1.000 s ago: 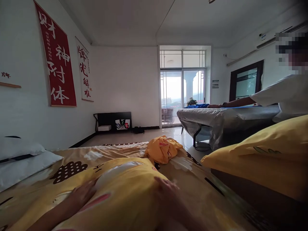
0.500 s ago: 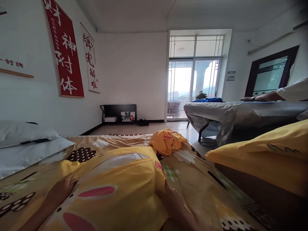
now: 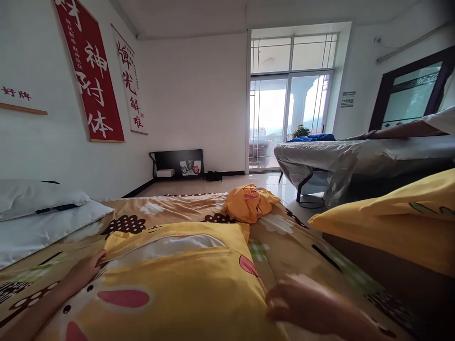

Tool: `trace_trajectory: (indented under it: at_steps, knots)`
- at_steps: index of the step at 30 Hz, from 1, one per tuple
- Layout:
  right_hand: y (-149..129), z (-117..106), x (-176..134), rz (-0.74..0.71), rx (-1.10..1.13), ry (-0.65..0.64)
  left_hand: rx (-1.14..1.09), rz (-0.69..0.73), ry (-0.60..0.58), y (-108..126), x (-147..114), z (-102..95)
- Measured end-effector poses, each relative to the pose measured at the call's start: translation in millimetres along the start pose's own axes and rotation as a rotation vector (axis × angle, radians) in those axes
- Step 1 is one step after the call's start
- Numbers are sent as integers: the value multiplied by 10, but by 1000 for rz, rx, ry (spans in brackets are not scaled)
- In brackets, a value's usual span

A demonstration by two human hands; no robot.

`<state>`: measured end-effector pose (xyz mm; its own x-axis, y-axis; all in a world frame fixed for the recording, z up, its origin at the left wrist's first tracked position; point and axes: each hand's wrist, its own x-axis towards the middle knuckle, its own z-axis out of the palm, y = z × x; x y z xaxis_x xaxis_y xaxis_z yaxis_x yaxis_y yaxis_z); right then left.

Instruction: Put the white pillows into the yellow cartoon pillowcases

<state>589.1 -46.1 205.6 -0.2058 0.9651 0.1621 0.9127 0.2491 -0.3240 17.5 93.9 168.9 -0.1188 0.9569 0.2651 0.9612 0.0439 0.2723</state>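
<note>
A pillow in a yellow pillowcase point(image 3: 199, 284) printed with pink ears and small black eyes lies in front of me on the bed. Through the open slit of the case, some white filling point(image 3: 181, 244) shows. My left hand point(image 3: 93, 266) grips the case at its far left edge. At the right edge of the pillow, my right hand point(image 3: 293, 298) is curled closed on the cloth, slightly blurred, with its fingertips partly hidden. Beyond the pillow, a crumpled orange-yellow cloth point(image 3: 249, 202) rests on the bed.
A patterned bedsheet point(image 3: 291, 255) covers the bed. White pillows point(image 3: 53, 208) lie at the left, another yellow pillow point(image 3: 398, 213) at the right. Behind it, a co-worker's arm point(image 3: 401, 131) rests over a plastic-covered table point(image 3: 341, 156). A black stand point(image 3: 177, 161) is by the far wall.
My right hand has moved outward to the right along with the pillow's right edge. My left hand still holds the left edge. The view has shifted slightly.
</note>
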Motion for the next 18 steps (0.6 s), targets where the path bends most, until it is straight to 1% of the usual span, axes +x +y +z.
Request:
trace_trajectory:
  at_steps: [1,2,3,4,5,6,7,8,9,10,11,13,15,16,17,18]
  knots:
    - [-76,-137,162,-38,-34,-49,6,29,-28,65,6,-31]
    - [-169,-245,346,-62,-65,-30,4,72,-57,197,-3,-111]
    - [-278,-308,538,-97,-97,4,-3,122,-87,392,-33,-229]
    - [-399,-313,725,-126,-124,52,-20,193,-115,638,-89,-368]
    - [-524,-257,894,-160,-151,60,-48,276,-126,923,-169,-509]
    - [-648,-149,1036,-200,-179,20,-77,341,-138,1228,-271,-630]
    - [-763,-1,1147,-234,-207,-48,-119,412,-152,1535,-389,-715]
    - [-862,166,1222,-254,-232,-123,-151,481,-163,1827,-515,-747]
    - [-938,330,1265,-271,-257,-187,-177,564,-189,2088,-643,-721]
    - [-984,473,1278,-284,-278,-231,-184,662,-228,2306,-764,-634]
    - [-996,581,1267,-292,-292,-250,-185,738,-240,2476,-874,-495]
    - [-917,675,1201,-273,-307,-223,-143,837,-206,2673,-1048,-123]
    - [-742,640,1113,-208,-311,-174,-65,866,-143,2729,-1160,240]
    - [-647,599,1074,-170,-311,-160,-33,868,-119,2732,-1196,373]
    - [-562,558,1043,-139,-309,-156,-10,869,-108,2729,-1220,458]
    - [-499,521,1023,-119,-306,-160,0,867,-108,2728,-1232,494]
